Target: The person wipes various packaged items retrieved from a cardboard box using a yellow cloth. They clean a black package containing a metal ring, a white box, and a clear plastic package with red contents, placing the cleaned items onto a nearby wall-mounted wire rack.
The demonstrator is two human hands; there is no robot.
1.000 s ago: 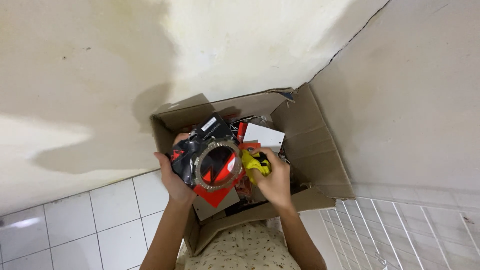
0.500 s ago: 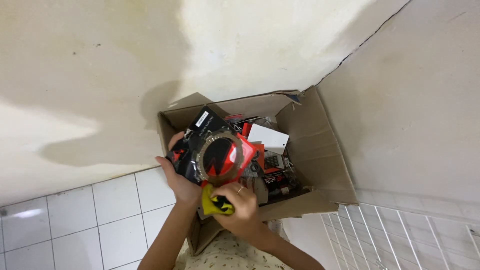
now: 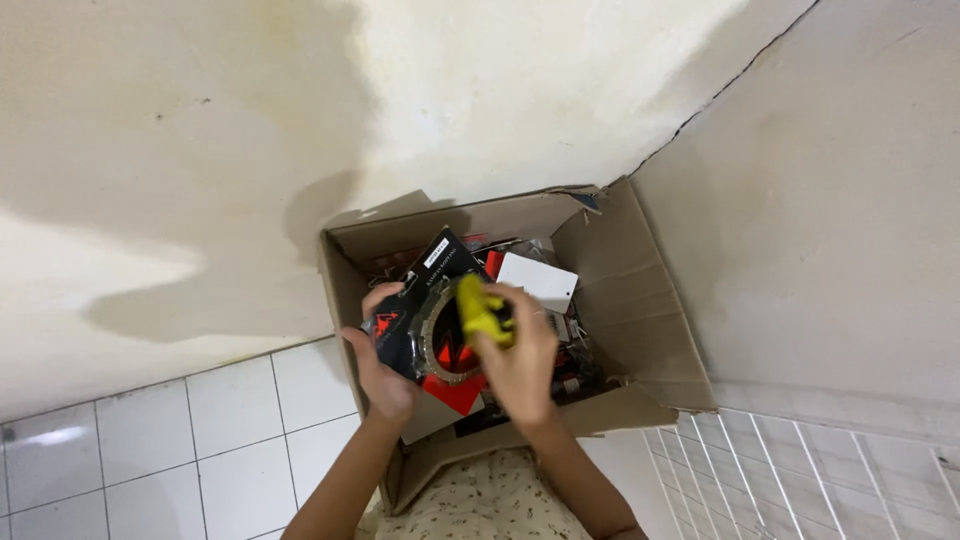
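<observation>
An open cardboard box stands against a wall corner, filled with packaged parts. My left hand grips the left edge of a black and red package that shows a round ring-shaped disc through its front. My right hand holds a small yellow object pressed against the front of that package, covering much of it. Both hands are above the box opening.
A white card and several dark packages lie deeper in the box. White floor tiles lie to the left, a white wire grid to the lower right. Stained walls surround the box. A floral-patterned garment is at the bottom.
My right hand has moved the yellow object from the box's near edge up onto the front of the package. The left hand still holds the package in place.
</observation>
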